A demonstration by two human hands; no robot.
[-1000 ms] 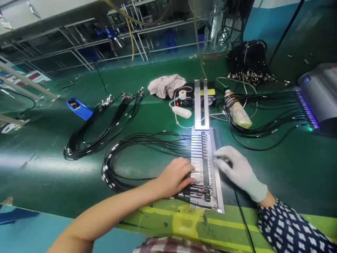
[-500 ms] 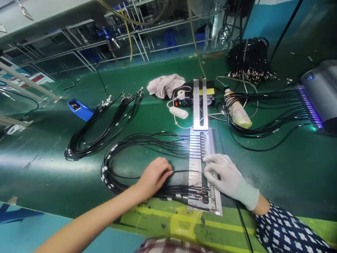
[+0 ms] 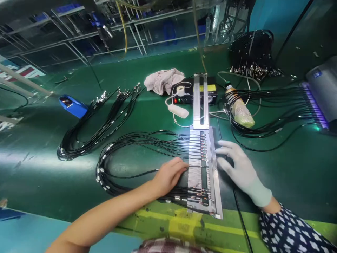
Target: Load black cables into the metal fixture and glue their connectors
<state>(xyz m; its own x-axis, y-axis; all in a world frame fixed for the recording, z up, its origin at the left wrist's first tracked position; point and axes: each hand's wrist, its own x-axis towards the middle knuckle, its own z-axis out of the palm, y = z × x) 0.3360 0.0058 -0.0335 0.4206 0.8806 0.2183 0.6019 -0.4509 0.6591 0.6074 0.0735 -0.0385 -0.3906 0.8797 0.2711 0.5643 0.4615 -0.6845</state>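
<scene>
Left hand (image 3: 171, 174), bare, lies palm-down at the left edge of the metal fixture (image 3: 214, 165), fingers curled over a thin black cable (image 3: 137, 173) and pinching its end onto the slotted plate; right hand (image 3: 238, 165), in a white glove, rests loose and empty on the green bench (image 3: 79, 189) just beside the fixture's right rail. Half a second ago the left hand sat further left on the cable bundle and the gloved hand pressed on the fixture itself. The pinch point is hidden under the left fingers, and the connector ends in the slots are too small to tell apart.
</scene>
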